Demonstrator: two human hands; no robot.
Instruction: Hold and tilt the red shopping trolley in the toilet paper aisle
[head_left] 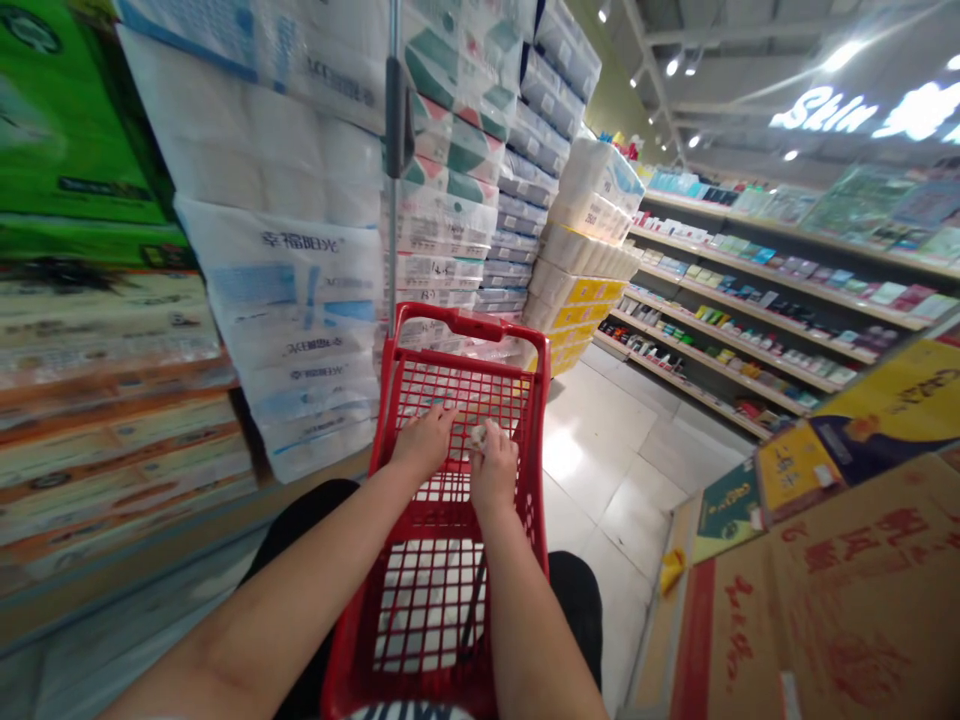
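Observation:
A red plastic shopping basket [538, 440] with grid walls stands between my knees, its handle bar [480, 322] at the far end. Over its inside, my left hand [426, 440] is held palm down with fingers reaching forward; it holds nothing that I can see. Close by on the right, my right hand [495, 465] has its fingers curled round a small whitish crumpled thing [478, 436], too small to name. A dark thin rod [474, 605] slants through the near part of the basket, beside my right forearm.
Stacked white paper packs [300, 300] rise at the left and ahead, with green packs [75, 140] farther left. Printed cardboard boxes [862, 580] stand at the right. Shelves of small goods [750, 270] run along the back. Pale floor tiles [600, 450] lie right of the basket.

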